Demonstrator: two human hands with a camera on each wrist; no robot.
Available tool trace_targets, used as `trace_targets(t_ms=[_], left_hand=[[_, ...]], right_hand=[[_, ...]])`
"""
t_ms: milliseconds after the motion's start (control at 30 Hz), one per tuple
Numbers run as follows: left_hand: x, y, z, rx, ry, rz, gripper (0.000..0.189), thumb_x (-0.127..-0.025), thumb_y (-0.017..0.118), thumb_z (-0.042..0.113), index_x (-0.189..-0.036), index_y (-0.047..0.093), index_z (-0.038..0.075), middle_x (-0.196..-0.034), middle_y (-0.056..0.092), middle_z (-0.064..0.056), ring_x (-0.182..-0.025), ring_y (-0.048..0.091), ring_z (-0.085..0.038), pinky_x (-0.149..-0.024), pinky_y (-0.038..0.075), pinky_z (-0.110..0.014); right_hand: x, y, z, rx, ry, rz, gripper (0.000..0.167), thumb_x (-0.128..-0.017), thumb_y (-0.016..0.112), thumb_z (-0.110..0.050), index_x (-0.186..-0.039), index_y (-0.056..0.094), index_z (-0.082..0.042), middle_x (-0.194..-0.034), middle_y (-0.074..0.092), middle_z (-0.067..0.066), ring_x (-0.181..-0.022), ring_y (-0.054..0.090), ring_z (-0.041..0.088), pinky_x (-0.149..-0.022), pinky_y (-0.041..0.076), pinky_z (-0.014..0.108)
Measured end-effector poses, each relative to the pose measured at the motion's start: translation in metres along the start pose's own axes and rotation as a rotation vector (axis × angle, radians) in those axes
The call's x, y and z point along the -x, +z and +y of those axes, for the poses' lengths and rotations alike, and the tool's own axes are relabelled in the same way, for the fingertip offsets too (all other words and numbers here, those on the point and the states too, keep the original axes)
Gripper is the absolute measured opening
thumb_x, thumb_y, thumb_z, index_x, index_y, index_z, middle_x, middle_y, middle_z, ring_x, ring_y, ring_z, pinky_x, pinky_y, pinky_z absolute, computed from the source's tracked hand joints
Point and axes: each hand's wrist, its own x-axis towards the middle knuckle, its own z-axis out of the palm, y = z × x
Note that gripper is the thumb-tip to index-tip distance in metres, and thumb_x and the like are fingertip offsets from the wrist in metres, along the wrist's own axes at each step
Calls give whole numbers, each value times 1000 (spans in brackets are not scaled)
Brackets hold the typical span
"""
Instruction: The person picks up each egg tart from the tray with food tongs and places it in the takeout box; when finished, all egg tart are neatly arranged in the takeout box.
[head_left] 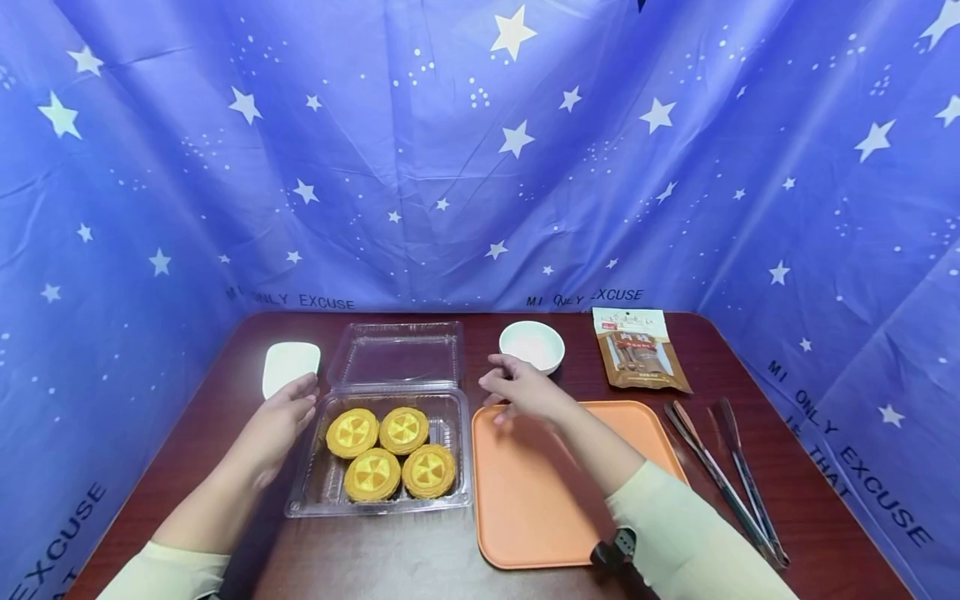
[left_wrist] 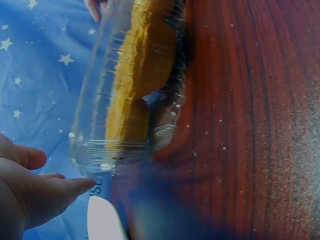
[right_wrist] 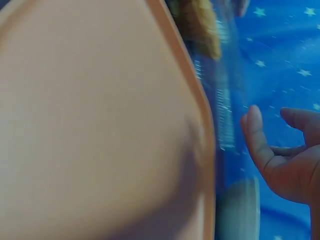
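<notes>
A clear plastic clamshell box [head_left: 378, 510] lies with its lid [head_left: 397, 354] folded back, away from me. Several round golden pastries [head_left: 372, 475] sit inside it. My left hand [head_left: 279, 429] hovers by the box's left side, fingers loosely extended and holding nothing; the left wrist view shows it apart from the box corner. Over the far left corner of an orange tray [head_left: 540, 492] is my right hand [head_left: 525, 390], fingers spread and bare. In the right wrist view, that hand touches neither the tray nor the box.
Behind my left hand lies a white dish [head_left: 291, 367]. A white bowl [head_left: 532, 347] stands beyond my right hand. A brown and white snack packet [head_left: 642, 350] is at the back right, and metal tongs [head_left: 731, 483] lie right of the tray. A starry blue curtain [head_left: 420, 167] surrounds the table.
</notes>
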Motion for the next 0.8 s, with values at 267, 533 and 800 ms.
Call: trace_targets(t_ms=[267,533,800], left_hand=[[-3,-2,-4,94,-22,-47,58,-104,24,1,-151,-7,-10,-161,-6,-28,-150,2,-40,-122,7,-51],[-4,-3,-2,147,-23,-97,57,-105,23,3,-151,-7,-12,-160,-4,-30,-149,3,-42,-122,6,-51],[-6,-5,-1,179,-26,-99,58,-105,24,5,-151,-10,-11,-162,-4,-27,-150,2,-40,-122,6,-49]], right_hand=[[-19,23,16,-124,102,-53,68,-95,57,-3,-153,22,3,-101,59,11,-73,65,20,-55,58,29],[-23,29,24,-200,64,-67,69,-94,54,4,-153,19,0,-95,55,8,-64,60,14,-51,56,26],[-22,29,26,-205,22,-38,64,-94,55,4,-149,27,-11,-90,55,7,-63,60,16,-49,56,28]])
